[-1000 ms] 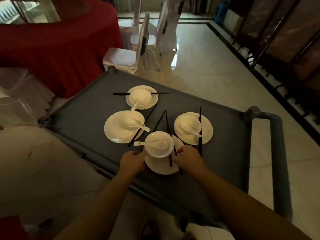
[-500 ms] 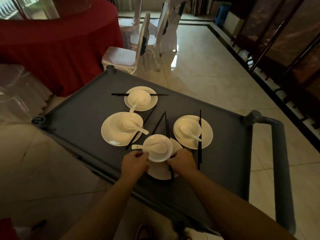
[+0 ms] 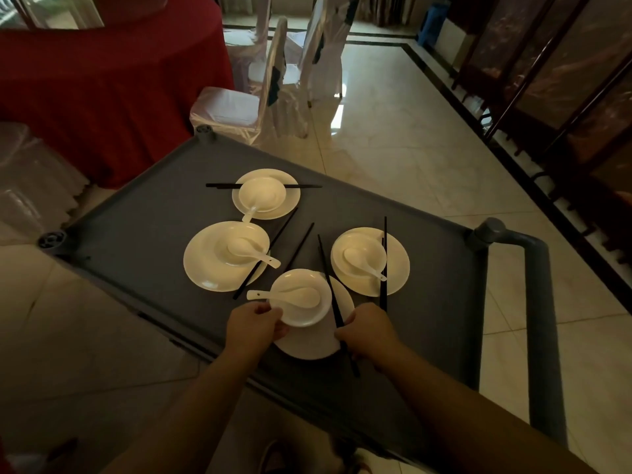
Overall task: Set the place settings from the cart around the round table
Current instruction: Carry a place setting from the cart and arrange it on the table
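Note:
On the grey cart [image 3: 143, 227] lie several white place settings, each a plate with a bowl, a spoon and black chopsticks. The nearest plate [image 3: 318, 343] carries a bowl [image 3: 302, 302] with a spoon [image 3: 287, 296] in it. My left hand [image 3: 253, 328] grips the plate's left edge under the bowl. My right hand [image 3: 367, 333] holds the plate's right edge and pins the black chopsticks [image 3: 333, 302] against it. Other settings sit at the left [image 3: 219, 265], the back [image 3: 266, 193] and the right [image 3: 371, 261].
The round table [image 3: 102, 80] with a red cloth stands at the back left, white-covered chairs [image 3: 246, 111] beside it. The cart's handle [image 3: 537, 319] runs along its right side. Pale tiled floor spreads to the right, with dark wooden screens [image 3: 554, 80] along the wall.
Both hands have closed tighter on the nearest plate and the bowl has slid a little toward the left hand. The view has shifted slightly; the other settings stay put.

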Motion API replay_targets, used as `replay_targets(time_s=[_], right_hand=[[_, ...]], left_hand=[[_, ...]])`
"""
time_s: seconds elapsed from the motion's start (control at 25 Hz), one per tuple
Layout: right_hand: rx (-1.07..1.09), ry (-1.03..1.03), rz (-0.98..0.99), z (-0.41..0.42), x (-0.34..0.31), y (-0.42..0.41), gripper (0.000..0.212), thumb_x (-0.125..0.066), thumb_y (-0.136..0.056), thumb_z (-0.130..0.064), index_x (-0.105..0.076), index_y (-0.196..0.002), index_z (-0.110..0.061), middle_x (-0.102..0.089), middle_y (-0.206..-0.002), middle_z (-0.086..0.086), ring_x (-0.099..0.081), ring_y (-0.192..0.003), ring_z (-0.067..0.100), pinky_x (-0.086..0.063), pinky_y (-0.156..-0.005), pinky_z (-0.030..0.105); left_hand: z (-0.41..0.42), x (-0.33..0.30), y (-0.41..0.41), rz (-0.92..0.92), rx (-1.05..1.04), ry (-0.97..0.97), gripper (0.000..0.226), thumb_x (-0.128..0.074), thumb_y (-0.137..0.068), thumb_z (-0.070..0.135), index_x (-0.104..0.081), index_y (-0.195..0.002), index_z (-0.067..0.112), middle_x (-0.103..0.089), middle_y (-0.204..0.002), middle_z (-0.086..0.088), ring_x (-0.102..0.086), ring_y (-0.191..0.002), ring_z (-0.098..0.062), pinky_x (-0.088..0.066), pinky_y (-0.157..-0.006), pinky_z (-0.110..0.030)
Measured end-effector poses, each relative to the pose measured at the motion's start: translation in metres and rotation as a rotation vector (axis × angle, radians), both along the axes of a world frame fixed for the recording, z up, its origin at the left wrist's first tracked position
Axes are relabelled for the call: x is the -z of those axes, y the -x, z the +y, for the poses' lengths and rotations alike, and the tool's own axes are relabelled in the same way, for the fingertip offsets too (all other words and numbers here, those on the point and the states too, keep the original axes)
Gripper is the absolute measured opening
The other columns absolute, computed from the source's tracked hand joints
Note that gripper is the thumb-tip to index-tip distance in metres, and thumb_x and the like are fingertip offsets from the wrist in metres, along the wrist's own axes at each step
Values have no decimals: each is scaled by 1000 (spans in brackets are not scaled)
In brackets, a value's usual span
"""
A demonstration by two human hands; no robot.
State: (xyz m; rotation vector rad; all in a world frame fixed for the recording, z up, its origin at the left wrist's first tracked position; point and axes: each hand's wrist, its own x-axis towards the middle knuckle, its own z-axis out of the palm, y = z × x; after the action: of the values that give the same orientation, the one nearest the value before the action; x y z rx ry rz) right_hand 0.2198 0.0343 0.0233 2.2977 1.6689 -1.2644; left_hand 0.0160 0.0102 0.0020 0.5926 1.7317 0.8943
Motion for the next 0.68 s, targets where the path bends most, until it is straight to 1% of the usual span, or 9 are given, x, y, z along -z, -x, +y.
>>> replay_targets(time_s=[0.08,0.16,0.28,0.4,0.52,0.6,0.68], right_hand=[[-10,16,-11,-5,2,-6,20,-75,-87,-21,-73,-99,-5,-75,-92,12,-74,-68,18,-65,-68,32],[-21,21,-19,-9,4,-10,19,-76,-86,-22,-74,-94,-5,-74,-83,10,-74,-65,17,-65,-66,32],[-41,35,-17,-15,9,-16,18,-77,-86,-26,-77,-85,-7,-73,-73,5,-73,-62,15,-65,-66,31],[-37,23,-11,-14,10,-18,18,-77,-87,-30,-77,-80,-13,-72,-70,0,-70,-55,9,-60,-57,25],[-20,-47,-13,-6,5,-17,20,-76,-88,-32,-73,-75,-17,-70,-65,-2,-66,-44,5,-50,-44,19],[-19,-82,-8,0,2,-16,23,-75,-89,-32,-70,-72,-17,-70,-65,-2,-66,-42,6,-52,-45,20],[-23,-102,-6,5,1,-14,25,-74,-90,-32,-69,-72,-15,-70,-65,1,-68,-45,9,-58,-51,25]], left_hand=[[-2,-1,0,-13,3,3,14,-68,-93,6,-66,-86,19,-72,-89,-10,-74,-80,-20,-59,-56,-23],[-5,0,0,-25,2,4,17,-68,-94,5,-65,-85,19,-72,-90,-11,-74,-81,-22,-60,-60,-26],[-8,0,1,-26,10,11,18,-68,-94,6,-65,-84,20,-72,-88,-11,-74,-80,-22,-59,-60,-26],[-7,0,0,-27,11,16,17,-68,-94,7,-65,-84,21,-72,-88,-10,-75,-80,-22,-60,-61,-27],[-8,-1,0,-13,23,10,18,-69,-94,9,-65,-84,24,-73,-86,-9,-75,-78,-20,-59,-59,-26],[-8,0,0,22,47,5,12,-69,-94,14,-66,-88,24,-74,-85,-8,-76,-74,-19,-59,-60,-25],[-9,3,2,79,70,-3,1,-68,-95,22,-69,-95,22,-75,-84,-5,-76,-73,-18,-61,-65,-30]])
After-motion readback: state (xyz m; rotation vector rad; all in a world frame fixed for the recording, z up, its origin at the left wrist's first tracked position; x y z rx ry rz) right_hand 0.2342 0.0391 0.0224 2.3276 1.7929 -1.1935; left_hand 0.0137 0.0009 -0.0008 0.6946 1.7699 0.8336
